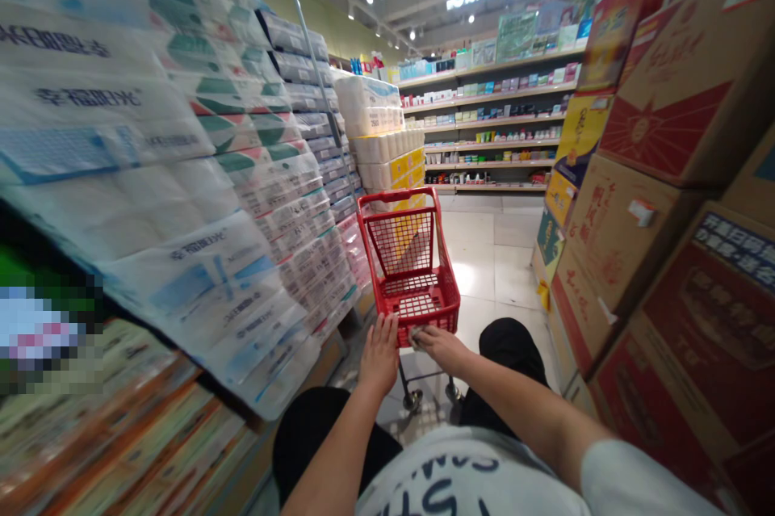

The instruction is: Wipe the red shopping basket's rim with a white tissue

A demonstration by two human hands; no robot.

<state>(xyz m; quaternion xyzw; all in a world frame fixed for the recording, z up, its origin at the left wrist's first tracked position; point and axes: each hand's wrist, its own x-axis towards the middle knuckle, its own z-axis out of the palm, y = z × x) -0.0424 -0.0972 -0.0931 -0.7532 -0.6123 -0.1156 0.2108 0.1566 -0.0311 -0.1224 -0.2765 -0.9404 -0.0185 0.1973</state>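
A small red wire shopping trolley (407, 258) stands in front of me on thin metal legs with castors. Its basket looks to hold nothing. My left hand (379, 353) lies over the near rim of the basket, with the fingers pointing forward. My right hand (439, 346) grips the same rim just beside it, over a small grey part of the handle (415, 337). The two hands nearly touch. The lower frame of the trolley shows between my legs.
Tall stacks of wrapped tissue rolls (199, 153) press close on the left. Large printed cardboard boxes (642, 241) are piled on the right. A tiled aisle floor (484, 274) runs ahead to shelves of small boxed goods (490, 120).
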